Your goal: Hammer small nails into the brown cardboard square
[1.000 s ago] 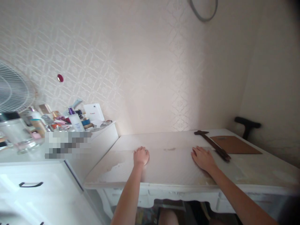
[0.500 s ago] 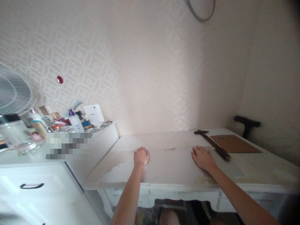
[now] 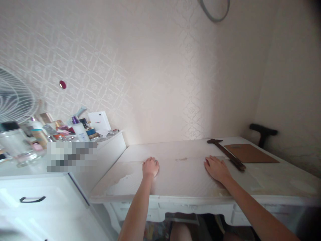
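Note:
My left hand (image 3: 150,167) lies palm down on the white desk (image 3: 180,185), its fingers a little bent and apart, with nothing in it. Farther right, my right hand (image 3: 217,168) also rests on the desktop, open with fingers spread. Just beyond and to the right of that hand is a dark brown hammer (image 3: 229,155), its head towards the wall and its handle end towards me. A flat brown board (image 3: 253,154) with a small greyish strip near its far edge lies beside the hammer. Neither hand visibly touches the hammer or board.
On the left stands a white cabinet (image 3: 17,187) crowded with bottles and jars, including a glass jar with a black lid (image 3: 17,144). Behind is a fan (image 3: 15,93). A black T-shaped handle (image 3: 263,132) stands past the desk's right rear. Patterned wall closes off the back.
Both hands stay in place on the desk. The whole view has shifted very slightly; no object has visibly moved.

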The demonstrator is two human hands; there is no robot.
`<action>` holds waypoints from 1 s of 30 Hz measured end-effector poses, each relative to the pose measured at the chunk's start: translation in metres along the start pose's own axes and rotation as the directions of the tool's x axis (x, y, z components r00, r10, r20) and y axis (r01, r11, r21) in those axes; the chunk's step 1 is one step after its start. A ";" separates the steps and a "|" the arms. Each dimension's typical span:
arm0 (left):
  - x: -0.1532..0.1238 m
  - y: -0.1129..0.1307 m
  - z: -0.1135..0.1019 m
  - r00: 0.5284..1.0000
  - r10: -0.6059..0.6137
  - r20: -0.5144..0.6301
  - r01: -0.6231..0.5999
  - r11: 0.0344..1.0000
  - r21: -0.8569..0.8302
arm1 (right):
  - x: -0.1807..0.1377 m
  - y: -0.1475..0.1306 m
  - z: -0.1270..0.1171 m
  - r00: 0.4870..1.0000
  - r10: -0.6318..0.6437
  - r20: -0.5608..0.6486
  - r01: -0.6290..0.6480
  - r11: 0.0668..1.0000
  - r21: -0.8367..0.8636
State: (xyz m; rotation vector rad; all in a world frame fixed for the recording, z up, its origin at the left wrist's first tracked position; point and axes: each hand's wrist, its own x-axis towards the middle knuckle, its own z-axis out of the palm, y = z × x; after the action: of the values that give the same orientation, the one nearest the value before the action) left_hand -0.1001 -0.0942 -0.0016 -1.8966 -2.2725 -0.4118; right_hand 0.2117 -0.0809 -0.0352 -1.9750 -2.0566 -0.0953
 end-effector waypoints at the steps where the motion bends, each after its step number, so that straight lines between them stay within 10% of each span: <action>1: 0.000 0.000 0.000 1.000 0.000 -0.003 0.000 1.000 0.000 | 0.000 0.000 0.000 1.000 0.000 -0.001 0.000 1.000 0.000; 30: 0.000 -0.001 0.001 0.999 0.022 -0.025 -0.021 0.999 0.027 | -0.001 -0.001 0.001 1.000 0.003 -0.016 -0.002 1.000 0.020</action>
State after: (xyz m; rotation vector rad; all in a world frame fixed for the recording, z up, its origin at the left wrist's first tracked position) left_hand -0.1014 -0.0944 -0.0032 -1.8902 -2.2286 -0.3989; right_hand 0.2109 -0.0815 -0.0362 -1.9582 -2.0369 -0.0894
